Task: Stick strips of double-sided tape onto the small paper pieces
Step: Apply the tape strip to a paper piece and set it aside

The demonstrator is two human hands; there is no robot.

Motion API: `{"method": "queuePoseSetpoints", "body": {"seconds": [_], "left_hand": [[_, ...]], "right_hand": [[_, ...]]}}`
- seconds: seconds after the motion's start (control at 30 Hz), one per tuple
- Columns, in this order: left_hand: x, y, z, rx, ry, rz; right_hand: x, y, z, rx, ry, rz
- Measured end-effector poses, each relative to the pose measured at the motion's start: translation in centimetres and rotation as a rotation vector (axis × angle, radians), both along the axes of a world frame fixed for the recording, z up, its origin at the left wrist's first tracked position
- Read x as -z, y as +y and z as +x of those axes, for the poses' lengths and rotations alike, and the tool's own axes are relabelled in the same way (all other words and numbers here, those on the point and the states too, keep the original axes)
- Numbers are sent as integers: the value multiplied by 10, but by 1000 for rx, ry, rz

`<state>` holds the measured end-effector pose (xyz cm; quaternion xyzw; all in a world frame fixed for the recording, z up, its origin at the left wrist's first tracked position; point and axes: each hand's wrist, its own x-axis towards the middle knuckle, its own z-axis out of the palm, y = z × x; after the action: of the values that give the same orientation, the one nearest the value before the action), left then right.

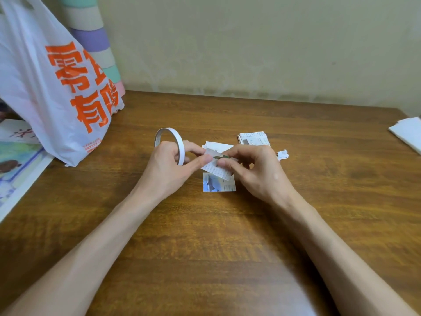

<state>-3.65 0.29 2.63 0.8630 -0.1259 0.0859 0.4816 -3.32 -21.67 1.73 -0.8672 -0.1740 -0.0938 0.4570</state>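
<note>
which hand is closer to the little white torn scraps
Right. The right hand sits close beside the torn scraps, just to their left; the left hand, with the tape roll, is farther left. Both pinch the paper piece.

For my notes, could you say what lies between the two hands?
A small printed paper piece, pinched by left hand and right hand, seen in the head view.

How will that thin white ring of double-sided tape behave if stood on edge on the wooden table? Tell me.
The thin white ring of double-sided tape, held in the left hand, looks nearly used up, so probably light. Its narrow round band would likely roll or topple. Its thin wall may flex when squeezed.
</note>
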Motion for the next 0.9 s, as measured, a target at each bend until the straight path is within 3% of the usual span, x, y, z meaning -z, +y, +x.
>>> {"method": "queuePoseSetpoints", "body": {"seconds": [0.23, 0.57, 0.9], "left_hand": [[-2, -4, -3, -20, 55, -22], [-5, -3, -4, -13, 64, -59], [-5, -5, -7, -9, 85, 20]], "right_hand": [[-8, -1, -3, 127, 187, 215], [-14, -4, -7, 94, 356, 355], [-7, -3, -5, 130, 273, 94]]}}
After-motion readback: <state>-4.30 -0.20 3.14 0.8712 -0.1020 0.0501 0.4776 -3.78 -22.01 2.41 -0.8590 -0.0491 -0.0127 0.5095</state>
